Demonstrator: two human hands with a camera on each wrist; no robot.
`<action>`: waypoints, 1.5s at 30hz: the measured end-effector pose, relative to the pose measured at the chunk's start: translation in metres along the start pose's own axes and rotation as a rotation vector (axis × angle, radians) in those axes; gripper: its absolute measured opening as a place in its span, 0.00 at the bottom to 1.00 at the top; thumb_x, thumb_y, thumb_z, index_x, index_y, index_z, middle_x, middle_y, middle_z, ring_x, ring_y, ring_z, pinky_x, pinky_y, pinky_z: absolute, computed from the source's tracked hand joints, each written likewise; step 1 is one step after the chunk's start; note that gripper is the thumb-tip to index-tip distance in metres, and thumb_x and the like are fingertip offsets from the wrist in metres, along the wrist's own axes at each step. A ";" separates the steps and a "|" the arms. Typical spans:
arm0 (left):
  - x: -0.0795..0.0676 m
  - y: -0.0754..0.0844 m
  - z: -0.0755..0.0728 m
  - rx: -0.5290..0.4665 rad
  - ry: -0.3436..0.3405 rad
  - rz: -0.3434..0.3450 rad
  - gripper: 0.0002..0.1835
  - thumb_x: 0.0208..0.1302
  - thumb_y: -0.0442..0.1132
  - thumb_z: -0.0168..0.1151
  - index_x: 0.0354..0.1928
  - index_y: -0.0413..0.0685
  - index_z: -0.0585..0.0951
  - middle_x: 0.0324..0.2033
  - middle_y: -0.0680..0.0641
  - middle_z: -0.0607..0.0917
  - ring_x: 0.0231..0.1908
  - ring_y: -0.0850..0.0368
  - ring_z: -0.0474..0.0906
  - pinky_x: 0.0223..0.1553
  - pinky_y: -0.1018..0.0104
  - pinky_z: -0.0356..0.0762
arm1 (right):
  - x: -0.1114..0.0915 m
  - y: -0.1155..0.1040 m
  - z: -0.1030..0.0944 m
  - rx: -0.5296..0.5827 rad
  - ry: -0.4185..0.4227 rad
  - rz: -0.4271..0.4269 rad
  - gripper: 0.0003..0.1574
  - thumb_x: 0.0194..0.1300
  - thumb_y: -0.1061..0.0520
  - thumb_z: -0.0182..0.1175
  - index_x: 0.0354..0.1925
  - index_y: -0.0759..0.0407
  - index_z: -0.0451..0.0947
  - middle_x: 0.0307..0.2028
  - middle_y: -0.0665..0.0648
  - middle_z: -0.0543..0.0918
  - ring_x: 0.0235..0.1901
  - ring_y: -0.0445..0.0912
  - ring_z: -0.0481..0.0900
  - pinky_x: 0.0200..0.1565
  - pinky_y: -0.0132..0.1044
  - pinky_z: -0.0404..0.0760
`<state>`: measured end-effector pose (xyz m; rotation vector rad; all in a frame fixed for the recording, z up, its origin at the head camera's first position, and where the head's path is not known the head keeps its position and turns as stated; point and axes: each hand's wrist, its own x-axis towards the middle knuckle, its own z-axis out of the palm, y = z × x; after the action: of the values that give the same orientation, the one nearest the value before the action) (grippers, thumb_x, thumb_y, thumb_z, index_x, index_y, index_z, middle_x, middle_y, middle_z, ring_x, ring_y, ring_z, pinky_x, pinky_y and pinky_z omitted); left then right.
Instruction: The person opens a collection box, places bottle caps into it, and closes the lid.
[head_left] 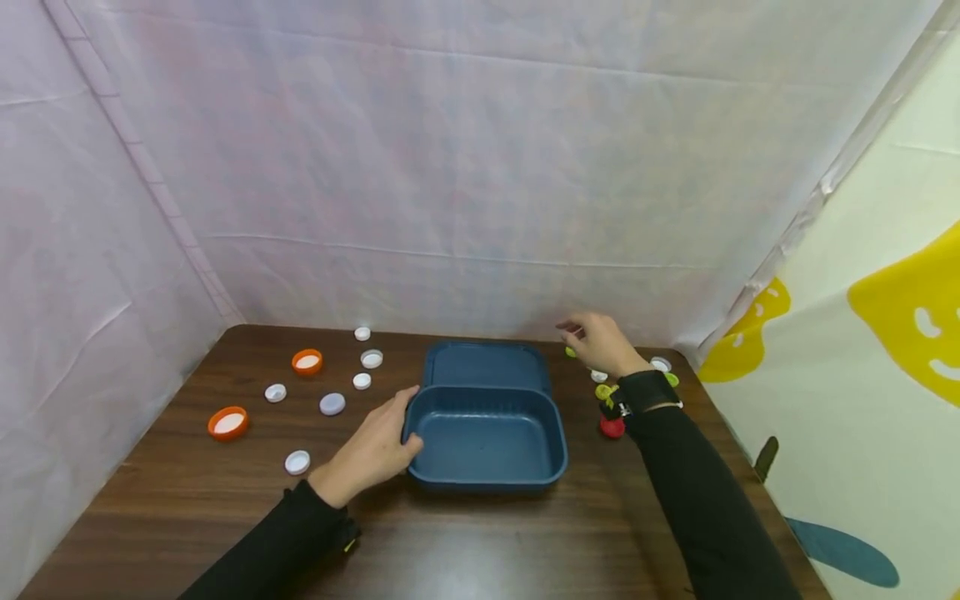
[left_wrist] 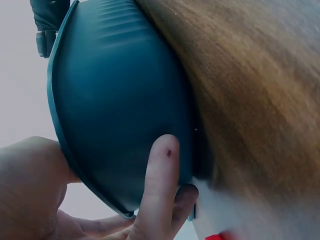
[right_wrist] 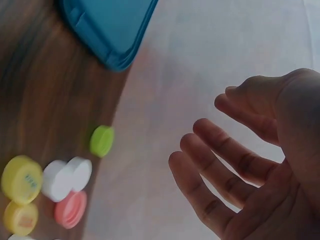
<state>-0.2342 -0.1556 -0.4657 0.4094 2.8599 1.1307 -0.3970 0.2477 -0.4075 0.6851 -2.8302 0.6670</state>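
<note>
A dark blue plastic container (head_left: 483,446) stands on the table with its inside bare. My left hand (head_left: 377,443) grips its left side, thumb over the rim and fingers along the outer wall, as the left wrist view also shows around the container (left_wrist: 115,100). Raised over the table's back right part is my right hand (head_left: 598,342), fingers apart and slightly bent, holding nothing. Nearest to it lies a green bottle cap (right_wrist: 102,141). Yellow caps (right_wrist: 22,179), white caps (right_wrist: 57,181) and a pinkish-red cap (right_wrist: 70,209) sit close by.
Behind the container lies its flat blue lid (head_left: 486,365). Orange-rimmed caps (head_left: 228,423) and several white caps (head_left: 297,462) are scattered on the left of the brown table (head_left: 480,550). A pale cloth wall (head_left: 450,167) rises at the back edge.
</note>
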 end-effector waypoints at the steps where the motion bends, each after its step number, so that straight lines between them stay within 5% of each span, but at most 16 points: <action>1: 0.000 0.000 0.000 0.007 0.005 -0.001 0.45 0.76 0.31 0.67 0.90 0.35 0.62 0.82 0.28 0.75 0.48 0.49 0.91 0.52 0.55 0.90 | -0.001 0.004 0.000 0.002 -0.002 0.009 0.20 0.88 0.59 0.61 0.68 0.65 0.89 0.64 0.71 0.92 0.60 0.66 0.94 0.64 0.64 0.91; 4: 0.000 -0.001 0.001 0.016 0.017 0.007 0.45 0.75 0.30 0.68 0.90 0.35 0.63 0.82 0.29 0.76 0.56 0.45 0.88 0.56 0.52 0.89 | -0.004 0.014 0.001 -0.004 0.005 0.018 0.21 0.87 0.59 0.62 0.68 0.67 0.89 0.64 0.72 0.92 0.60 0.68 0.93 0.65 0.66 0.91; 11: -0.002 -0.002 0.002 -0.024 0.002 0.000 0.46 0.75 0.28 0.65 0.92 0.37 0.60 0.82 0.29 0.75 0.34 0.59 0.86 0.41 0.62 0.86 | -0.007 0.036 0.011 -0.007 -0.017 0.081 0.23 0.84 0.63 0.64 0.71 0.71 0.86 0.67 0.74 0.90 0.64 0.72 0.91 0.65 0.67 0.90; 15: -0.003 -0.002 0.003 -0.026 0.002 0.000 0.46 0.74 0.28 0.65 0.92 0.37 0.61 0.82 0.29 0.76 0.33 0.61 0.84 0.39 0.64 0.85 | 0.001 0.056 0.022 0.000 -0.025 0.067 0.26 0.78 0.64 0.68 0.69 0.73 0.86 0.66 0.74 0.91 0.63 0.73 0.91 0.65 0.67 0.90; 19: -0.003 -0.001 0.004 -0.024 0.009 0.001 0.46 0.74 0.28 0.66 0.91 0.37 0.62 0.80 0.30 0.77 0.32 0.62 0.84 0.38 0.65 0.84 | 0.021 0.107 0.049 -0.009 -0.009 0.017 0.27 0.74 0.57 0.76 0.66 0.66 0.90 0.62 0.69 0.94 0.60 0.69 0.92 0.63 0.59 0.91; 25: -0.002 0.000 0.006 -0.052 -0.006 0.001 0.46 0.75 0.28 0.65 0.92 0.38 0.60 0.80 0.29 0.78 0.25 0.63 0.83 0.33 0.67 0.83 | 0.045 0.176 0.093 0.009 0.048 0.017 0.31 0.66 0.55 0.81 0.66 0.59 0.92 0.62 0.65 0.95 0.62 0.70 0.91 0.65 0.67 0.87; 32: -0.002 0.001 0.006 -0.027 -0.008 -0.003 0.46 0.75 0.29 0.66 0.92 0.40 0.61 0.79 0.31 0.78 0.26 0.63 0.83 0.40 0.65 0.84 | 0.049 0.184 0.108 -0.016 0.068 0.000 0.29 0.64 0.58 0.81 0.63 0.62 0.93 0.57 0.67 0.96 0.60 0.74 0.91 0.64 0.71 0.86; 39: -0.002 0.002 0.006 0.011 0.008 0.019 0.46 0.74 0.30 0.68 0.91 0.39 0.63 0.79 0.32 0.80 0.45 0.54 0.86 0.56 0.53 0.86 | 0.051 0.173 0.110 -0.023 0.064 0.036 0.23 0.64 0.59 0.81 0.56 0.65 0.95 0.52 0.68 0.97 0.55 0.71 0.93 0.62 0.69 0.89; 45: -0.002 0.002 0.004 0.015 0.020 0.021 0.46 0.73 0.30 0.70 0.90 0.40 0.64 0.78 0.33 0.81 0.48 0.51 0.87 0.56 0.52 0.87 | 0.048 0.157 0.108 -0.028 0.032 0.060 0.15 0.65 0.60 0.80 0.50 0.60 0.96 0.47 0.64 0.98 0.51 0.65 0.94 0.58 0.63 0.90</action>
<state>-0.2316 -0.1520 -0.4680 0.4325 2.8903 1.1235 -0.5172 0.3051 -0.5522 0.5821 -2.8349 0.6405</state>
